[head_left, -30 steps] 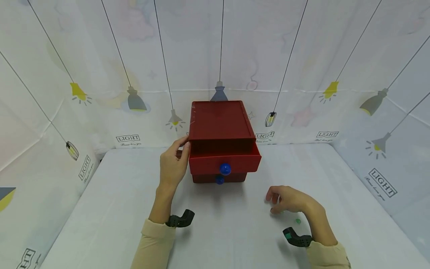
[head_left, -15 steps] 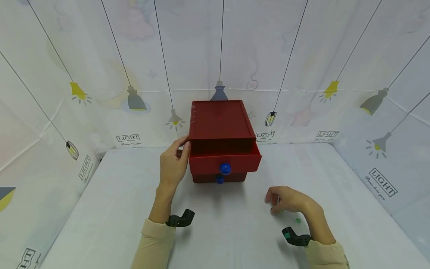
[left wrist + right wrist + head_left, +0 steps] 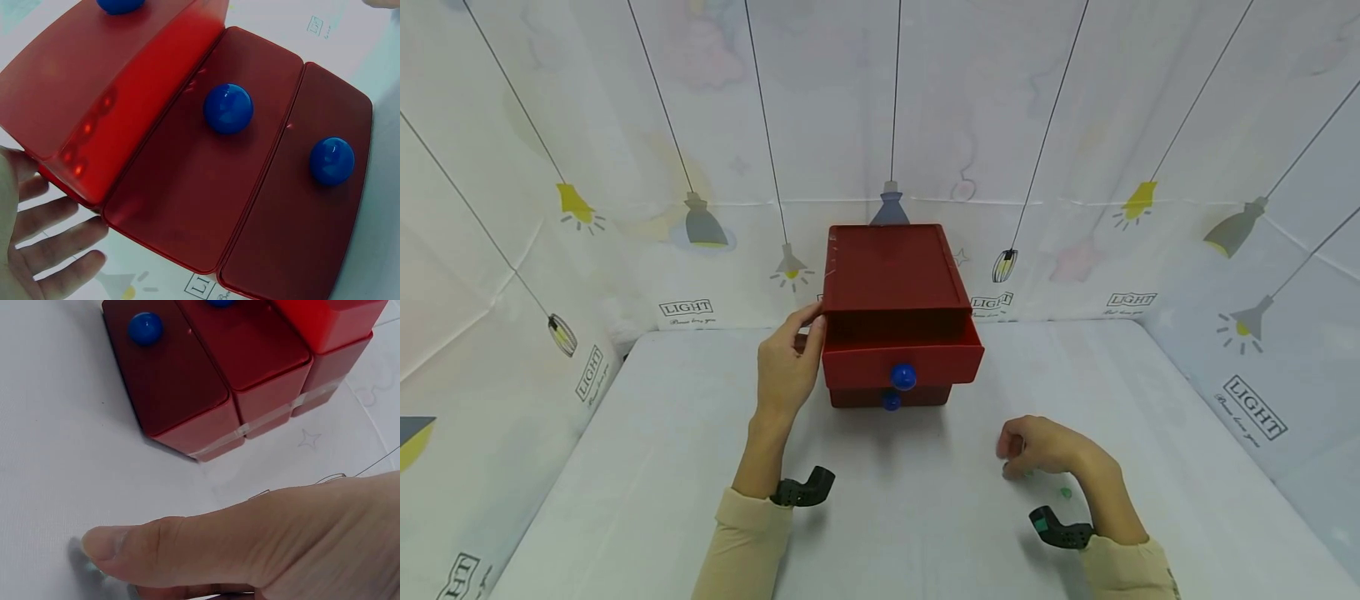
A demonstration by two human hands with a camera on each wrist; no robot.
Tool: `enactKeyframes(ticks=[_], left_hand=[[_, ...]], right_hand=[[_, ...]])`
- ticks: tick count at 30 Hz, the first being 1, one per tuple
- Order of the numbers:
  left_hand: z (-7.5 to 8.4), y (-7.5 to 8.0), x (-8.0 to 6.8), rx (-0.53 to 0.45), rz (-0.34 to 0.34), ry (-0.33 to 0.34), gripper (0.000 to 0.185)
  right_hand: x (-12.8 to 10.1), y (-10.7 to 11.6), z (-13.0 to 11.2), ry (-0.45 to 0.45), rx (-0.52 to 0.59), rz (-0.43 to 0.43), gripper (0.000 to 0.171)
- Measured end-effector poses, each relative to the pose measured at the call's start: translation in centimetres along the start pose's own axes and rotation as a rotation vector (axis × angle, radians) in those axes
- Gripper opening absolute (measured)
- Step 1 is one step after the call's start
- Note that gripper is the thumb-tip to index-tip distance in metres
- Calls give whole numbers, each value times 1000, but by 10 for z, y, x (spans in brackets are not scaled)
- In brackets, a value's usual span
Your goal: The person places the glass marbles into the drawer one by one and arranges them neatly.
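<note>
Red drawer box point(image 3: 895, 308) at counter point(image 3: 647, 433) back, top drawer point(image 3: 901, 360) pulled out, steadied by open left hand point(image 3: 786, 367). Right hand point(image 3: 1041, 446) curled, possibly pinching small clear-green item point(image 3: 94, 570). Next: lift into drawer.

The head camera looks forward and down over the white worktop point(image 3: 880, 517) at the red plastic drawer cabinet with blue knobs point(image 3: 895, 308). Both wrist cameras view that cabinet closely, from left and right.
</note>
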State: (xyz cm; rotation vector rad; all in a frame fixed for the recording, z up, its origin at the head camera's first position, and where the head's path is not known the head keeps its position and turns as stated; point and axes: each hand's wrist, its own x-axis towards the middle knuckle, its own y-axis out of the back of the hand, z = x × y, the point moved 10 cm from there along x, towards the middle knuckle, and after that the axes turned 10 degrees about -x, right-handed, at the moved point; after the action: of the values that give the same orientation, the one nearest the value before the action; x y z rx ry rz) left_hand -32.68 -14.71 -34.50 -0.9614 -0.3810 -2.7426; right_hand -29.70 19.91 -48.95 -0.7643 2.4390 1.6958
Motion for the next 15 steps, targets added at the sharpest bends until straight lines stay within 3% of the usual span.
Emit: enactKeyframes(ticks=[15], left_hand=[[0, 0, 0, -1, -4, 13, 34]], right_hand=[[1, -1, 6, -59, -36, -2, 19]])
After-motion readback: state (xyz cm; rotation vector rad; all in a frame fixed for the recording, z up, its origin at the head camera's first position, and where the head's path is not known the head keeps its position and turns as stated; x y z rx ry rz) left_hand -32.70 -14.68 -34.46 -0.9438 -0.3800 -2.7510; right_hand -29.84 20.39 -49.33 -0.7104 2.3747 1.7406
